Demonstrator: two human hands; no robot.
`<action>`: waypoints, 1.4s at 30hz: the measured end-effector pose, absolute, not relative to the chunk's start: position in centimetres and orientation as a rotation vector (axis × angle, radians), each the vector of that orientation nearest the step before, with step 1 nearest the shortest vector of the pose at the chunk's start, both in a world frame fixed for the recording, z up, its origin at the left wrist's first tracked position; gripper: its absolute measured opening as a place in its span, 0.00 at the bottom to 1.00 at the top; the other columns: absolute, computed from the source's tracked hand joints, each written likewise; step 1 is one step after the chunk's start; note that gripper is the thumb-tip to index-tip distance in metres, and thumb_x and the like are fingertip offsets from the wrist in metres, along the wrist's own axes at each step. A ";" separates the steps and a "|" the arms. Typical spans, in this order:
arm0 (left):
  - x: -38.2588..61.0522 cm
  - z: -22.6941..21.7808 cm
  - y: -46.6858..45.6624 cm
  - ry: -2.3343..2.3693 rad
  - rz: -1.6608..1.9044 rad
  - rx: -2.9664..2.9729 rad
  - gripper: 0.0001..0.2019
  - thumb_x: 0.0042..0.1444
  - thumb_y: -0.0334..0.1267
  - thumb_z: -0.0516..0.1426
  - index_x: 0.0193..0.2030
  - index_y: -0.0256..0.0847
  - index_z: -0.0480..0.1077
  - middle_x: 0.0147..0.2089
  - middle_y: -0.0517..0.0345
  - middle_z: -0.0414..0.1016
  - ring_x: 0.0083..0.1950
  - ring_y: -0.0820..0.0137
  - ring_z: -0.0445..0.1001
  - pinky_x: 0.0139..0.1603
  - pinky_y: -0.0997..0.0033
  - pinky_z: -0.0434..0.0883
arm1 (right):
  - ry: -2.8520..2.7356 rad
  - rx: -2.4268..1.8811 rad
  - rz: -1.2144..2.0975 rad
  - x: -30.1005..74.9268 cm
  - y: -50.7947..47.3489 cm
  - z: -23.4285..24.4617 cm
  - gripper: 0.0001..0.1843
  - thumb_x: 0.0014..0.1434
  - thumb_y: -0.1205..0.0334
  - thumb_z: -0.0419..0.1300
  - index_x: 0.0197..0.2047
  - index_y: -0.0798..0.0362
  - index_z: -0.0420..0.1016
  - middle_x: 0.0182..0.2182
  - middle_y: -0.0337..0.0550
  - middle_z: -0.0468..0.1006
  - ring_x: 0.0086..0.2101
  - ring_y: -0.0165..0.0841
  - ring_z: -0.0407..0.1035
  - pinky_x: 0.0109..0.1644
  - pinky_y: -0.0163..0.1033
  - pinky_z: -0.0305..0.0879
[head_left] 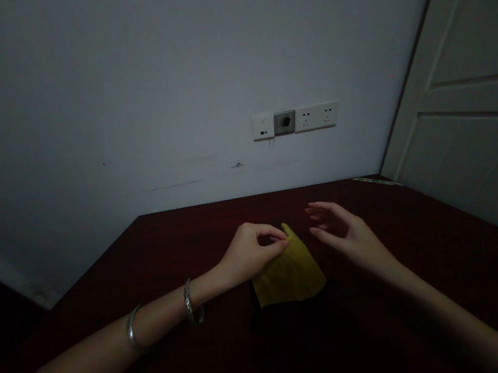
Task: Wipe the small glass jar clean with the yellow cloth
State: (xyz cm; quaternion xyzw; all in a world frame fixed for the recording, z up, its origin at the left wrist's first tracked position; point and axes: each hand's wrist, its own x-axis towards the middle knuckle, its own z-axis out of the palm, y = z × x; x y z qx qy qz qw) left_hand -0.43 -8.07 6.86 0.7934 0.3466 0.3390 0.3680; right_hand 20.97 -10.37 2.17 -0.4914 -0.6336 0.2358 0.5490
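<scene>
A folded yellow paper (291,274) lies on the dark red table (158,267) in the middle of the head view. My left hand (249,253) pinches the paper's upper tip between thumb and fingers; two silver bangles sit on that forearm. My right hand (346,233) hovers just right of the paper with its fingers stretched out and apart, holding nothing and not touching the paper.
A white wall rises behind the table with a strip of sockets (295,120). A white door (475,117) stands at the right. A thin pale strip (375,181) lies at the table's far right edge. The scene is dim.
</scene>
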 end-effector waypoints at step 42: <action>-0.7 4.2 -4.3 0.602 0.804 1.470 0.15 0.48 0.39 0.64 0.42 0.35 0.73 0.38 0.54 0.78 0.35 0.72 0.74 0.38 0.73 0.68 | -0.934 -0.845 1.472 20.7 -9.8 0.9 0.23 0.50 0.50 0.64 0.48 0.51 0.72 0.49 0.49 0.76 0.48 0.41 0.71 0.50 0.43 0.69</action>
